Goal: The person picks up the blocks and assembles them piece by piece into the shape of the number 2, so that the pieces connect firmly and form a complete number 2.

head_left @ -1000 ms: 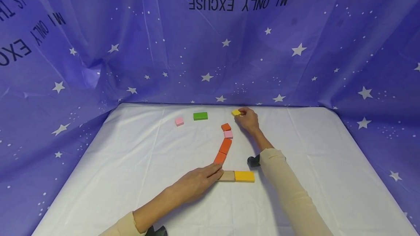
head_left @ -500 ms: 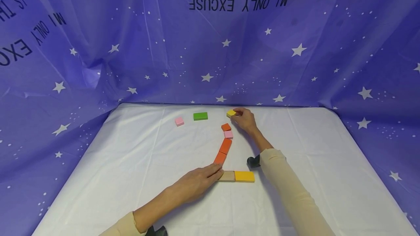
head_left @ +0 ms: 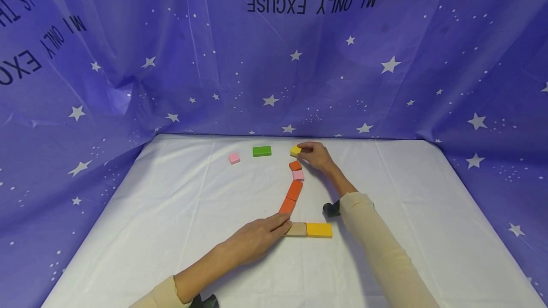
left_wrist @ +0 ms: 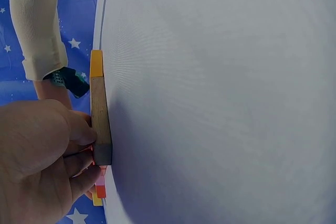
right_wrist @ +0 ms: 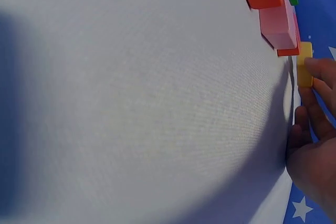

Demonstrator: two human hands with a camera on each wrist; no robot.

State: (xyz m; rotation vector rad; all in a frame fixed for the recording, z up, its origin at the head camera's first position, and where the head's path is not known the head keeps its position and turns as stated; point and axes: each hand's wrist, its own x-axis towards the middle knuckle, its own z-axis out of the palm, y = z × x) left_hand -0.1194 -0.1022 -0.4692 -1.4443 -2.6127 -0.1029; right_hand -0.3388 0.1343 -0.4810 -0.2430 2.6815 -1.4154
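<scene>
The right hand [head_left: 317, 156] pinches a small yellow block [head_left: 295, 151] between thumb and fingers at the far side of the table. Just nearer lies a small orange-red block [head_left: 295, 166], then a pink block [head_left: 298, 175] touching it. Two longer orange blocks [head_left: 294, 190] continue this line toward the left hand [head_left: 254, 240]. That hand's fingertips rest on top of the blocks where the orange row meets a plain wooden block [head_left: 297, 230]; its left end is hidden under the fingers. A yellow-orange block [head_left: 319, 230] adjoins the wooden one, also seen in the left wrist view.
Left of the row, a green block [head_left: 262, 151] and another pink block [head_left: 234, 158] lie apart on the white tablecloth [head_left: 171, 213]. A purple star-printed curtain [head_left: 274, 75] hangs behind and beside the table. A dark device [head_left: 331, 210] is at the right wrist.
The right hand has moved left and slightly nearer with the yellow block, bringing it beyond the small orange-red block. The left hand and other blocks have stayed put.
</scene>
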